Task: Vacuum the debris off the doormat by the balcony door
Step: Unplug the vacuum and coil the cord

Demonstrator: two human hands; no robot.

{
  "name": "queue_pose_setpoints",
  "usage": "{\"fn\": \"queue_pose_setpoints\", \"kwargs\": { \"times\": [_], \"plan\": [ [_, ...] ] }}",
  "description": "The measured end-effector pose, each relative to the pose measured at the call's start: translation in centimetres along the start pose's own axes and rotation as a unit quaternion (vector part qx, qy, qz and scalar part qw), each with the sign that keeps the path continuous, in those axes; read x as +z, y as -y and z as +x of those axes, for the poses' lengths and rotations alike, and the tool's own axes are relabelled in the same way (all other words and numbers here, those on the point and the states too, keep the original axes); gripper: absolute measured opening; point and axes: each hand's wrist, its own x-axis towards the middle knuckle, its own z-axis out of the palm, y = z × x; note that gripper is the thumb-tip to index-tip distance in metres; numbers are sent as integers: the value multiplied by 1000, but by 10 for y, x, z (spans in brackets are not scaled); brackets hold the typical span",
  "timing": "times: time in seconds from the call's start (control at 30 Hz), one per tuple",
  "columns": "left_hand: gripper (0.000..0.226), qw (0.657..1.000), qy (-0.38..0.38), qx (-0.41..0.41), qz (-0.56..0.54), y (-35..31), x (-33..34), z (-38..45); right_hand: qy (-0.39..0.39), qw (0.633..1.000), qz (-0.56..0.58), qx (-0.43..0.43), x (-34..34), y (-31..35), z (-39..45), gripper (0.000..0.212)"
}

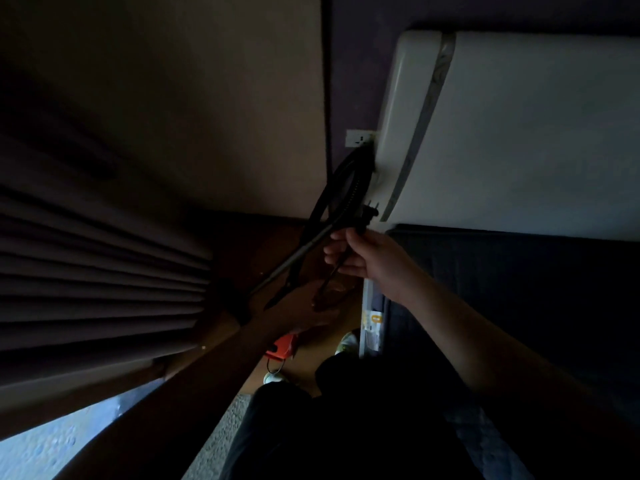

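Note:
The room is very dark. My right hand (360, 254) grips a black power plug (367, 213), its prongs pointing up towards the white wall socket (358, 137) and a short way below it. The cord runs down through my fist. A black vacuum hose (337, 188) loops beside the socket, and the grey wand (294, 261) slants down to the left. My left hand (304, 306), with a dark watch on the wrist, lies in shadow under the wand; its grip is hidden. The red vacuum body (282, 346) sits on the floor. The grey doormat (221, 431) lies at the bottom.
Pleated curtains (104, 265) hang on the left over the balcony door glass (52, 445). A white bed end (519, 133) and dark bedding (519, 289) fill the right. My legs and light shoes (348, 342) stand on the narrow wooden floor strip between them.

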Motion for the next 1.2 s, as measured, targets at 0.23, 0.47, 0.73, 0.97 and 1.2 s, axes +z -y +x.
{"fn": "queue_pose_setpoints", "kwargs": {
  "times": [0.23,0.47,0.73,0.97,1.2],
  "plan": [
    [24,975,-170,-30,-143,-11,-32,-44,161,984,67,-39,34,20,12,54],
    [25,929,-268,93,-237,-25,-66,-97,134,971,-198,10,67,-60,20,30],
    [62,900,-274,67,-334,-28,-92,-188,127,747,-651,-33,91,-134,2,39],
    [41,924,-290,26,-247,29,-93,-284,50,810,-585,-16,93,-158,-42,27],
    [29,931,-307,-4,-196,108,-49,-334,-55,905,-413,-90,123,-111,-76,21]
  ]
}}
